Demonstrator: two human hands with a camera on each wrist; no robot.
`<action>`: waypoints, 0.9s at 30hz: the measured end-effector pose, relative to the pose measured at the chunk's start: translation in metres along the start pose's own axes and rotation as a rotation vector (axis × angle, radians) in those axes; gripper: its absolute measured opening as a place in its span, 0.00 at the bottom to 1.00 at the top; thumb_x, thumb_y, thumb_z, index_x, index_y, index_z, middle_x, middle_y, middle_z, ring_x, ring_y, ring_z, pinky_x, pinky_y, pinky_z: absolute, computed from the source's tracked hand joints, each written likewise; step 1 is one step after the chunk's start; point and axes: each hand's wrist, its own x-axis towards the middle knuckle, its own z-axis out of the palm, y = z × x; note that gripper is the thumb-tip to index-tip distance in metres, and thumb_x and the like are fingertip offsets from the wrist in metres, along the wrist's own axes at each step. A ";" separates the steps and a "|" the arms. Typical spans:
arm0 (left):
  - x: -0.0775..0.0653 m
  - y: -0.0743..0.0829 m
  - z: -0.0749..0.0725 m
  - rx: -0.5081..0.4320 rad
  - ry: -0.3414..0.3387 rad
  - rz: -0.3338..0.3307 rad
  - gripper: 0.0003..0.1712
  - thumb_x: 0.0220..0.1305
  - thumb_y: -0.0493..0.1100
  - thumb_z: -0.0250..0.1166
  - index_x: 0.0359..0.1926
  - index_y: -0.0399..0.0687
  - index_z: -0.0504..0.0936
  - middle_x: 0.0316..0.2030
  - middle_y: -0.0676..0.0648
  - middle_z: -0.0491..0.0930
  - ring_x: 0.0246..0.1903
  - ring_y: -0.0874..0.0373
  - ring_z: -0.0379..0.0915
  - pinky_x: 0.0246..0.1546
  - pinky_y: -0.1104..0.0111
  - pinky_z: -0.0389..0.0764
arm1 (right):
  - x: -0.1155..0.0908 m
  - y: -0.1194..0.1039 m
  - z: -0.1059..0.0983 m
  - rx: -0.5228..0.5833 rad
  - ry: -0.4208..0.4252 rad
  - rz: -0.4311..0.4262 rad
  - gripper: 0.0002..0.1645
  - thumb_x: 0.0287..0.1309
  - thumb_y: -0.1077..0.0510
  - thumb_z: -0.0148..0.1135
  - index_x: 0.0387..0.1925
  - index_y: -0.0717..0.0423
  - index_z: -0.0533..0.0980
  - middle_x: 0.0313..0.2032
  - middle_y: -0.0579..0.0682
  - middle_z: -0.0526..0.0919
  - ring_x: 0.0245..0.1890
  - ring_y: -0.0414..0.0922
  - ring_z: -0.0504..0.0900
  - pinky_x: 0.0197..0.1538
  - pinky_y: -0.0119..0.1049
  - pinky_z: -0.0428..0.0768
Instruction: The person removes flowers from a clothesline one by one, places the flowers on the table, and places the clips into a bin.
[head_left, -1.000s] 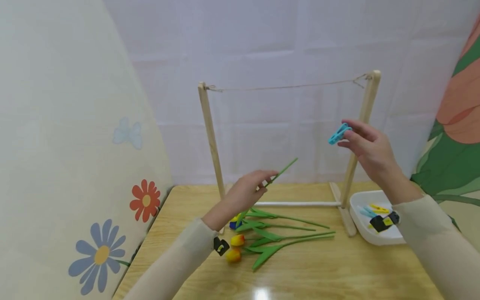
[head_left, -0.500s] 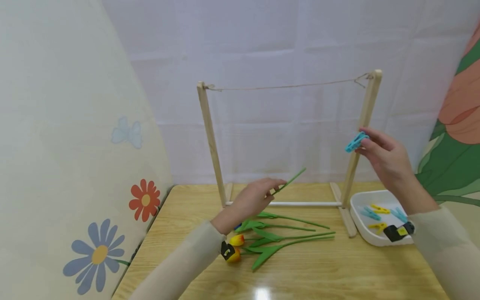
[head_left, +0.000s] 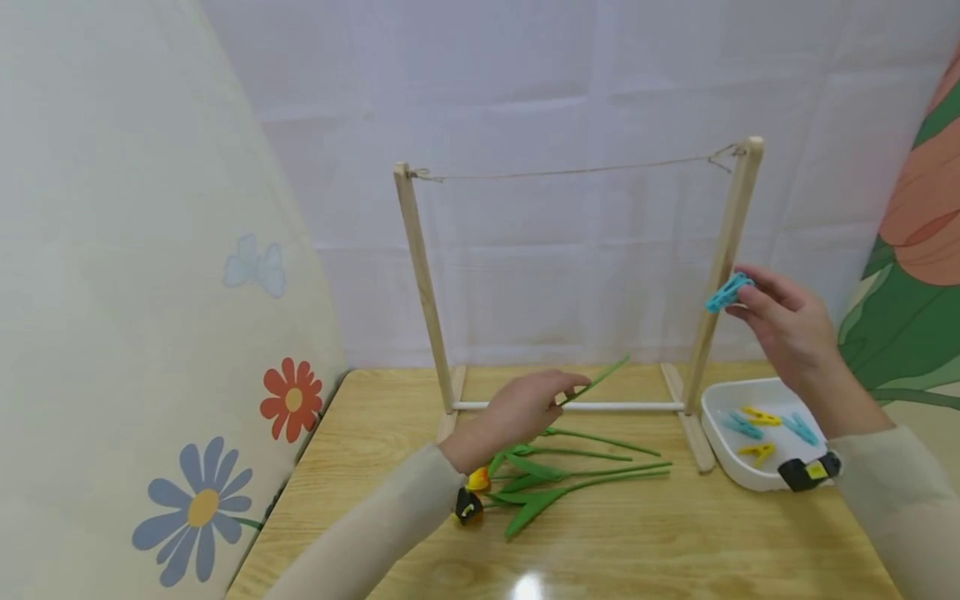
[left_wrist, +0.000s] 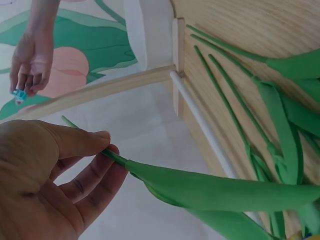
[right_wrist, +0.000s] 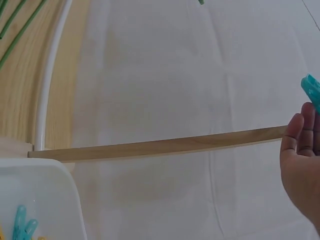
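Observation:
My left hand [head_left: 528, 410] pinches the green stem of an artificial tulip [left_wrist: 210, 187] between thumb and fingers. The stem's bare end points up to the right, and broad leaves spread below the grip in the left wrist view. Its bloom is hidden behind my hand in the head view. Raised beside the frame's right post, my right hand [head_left: 795, 329] pinches a light blue clothespin [head_left: 727, 292] at the fingertips. Several more tulips [head_left: 555, 475] lie on the table under my left forearm, stems to the right, with an orange-yellow bloom partly covered by the wrist camera.
A wooden frame [head_left: 423, 287] stands on the table [head_left: 630, 542], a thin string [head_left: 570, 172] tied across its top and a white bar [head_left: 630, 407] low down. At right, a white tray [head_left: 731, 479] holds blue and yellow clothespins [head_left: 761, 417]. A painted panel [head_left: 225, 333] borders the left.
My left hand has moved right and slightly down with the tulip. My right hand has shifted right and down with the clothespin, uncovering more of the tray.

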 end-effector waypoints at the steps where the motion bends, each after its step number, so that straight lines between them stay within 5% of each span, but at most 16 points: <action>1: 0.001 0.001 0.002 0.006 -0.011 0.003 0.32 0.66 0.30 0.65 0.70 0.51 0.73 0.53 0.52 0.83 0.52 0.56 0.80 0.51 0.67 0.82 | -0.001 0.000 -0.001 0.005 0.003 0.004 0.19 0.70 0.75 0.50 0.58 0.72 0.77 0.43 0.55 0.87 0.44 0.46 0.86 0.50 0.35 0.85; 10: 0.005 0.007 0.024 0.058 -0.075 -0.023 0.33 0.66 0.31 0.65 0.70 0.56 0.73 0.56 0.54 0.82 0.53 0.59 0.80 0.47 0.71 0.83 | -0.005 -0.001 -0.005 0.033 0.042 0.030 0.18 0.70 0.75 0.50 0.55 0.71 0.80 0.40 0.55 0.87 0.41 0.46 0.86 0.49 0.36 0.85; 16: 0.006 0.012 0.035 0.108 -0.094 -0.033 0.32 0.71 0.28 0.56 0.70 0.57 0.72 0.57 0.52 0.81 0.50 0.58 0.81 0.38 0.75 0.82 | -0.009 -0.003 -0.010 0.015 0.055 0.036 0.18 0.70 0.74 0.50 0.55 0.69 0.80 0.39 0.55 0.87 0.41 0.46 0.86 0.49 0.35 0.85; 27: 0.009 0.023 0.051 0.330 -0.122 0.000 0.39 0.67 0.28 0.63 0.74 0.61 0.67 0.61 0.53 0.78 0.55 0.57 0.78 0.21 0.79 0.71 | -0.015 -0.002 -0.019 0.036 0.066 0.017 0.19 0.70 0.75 0.49 0.56 0.71 0.79 0.39 0.56 0.87 0.41 0.47 0.86 0.49 0.35 0.85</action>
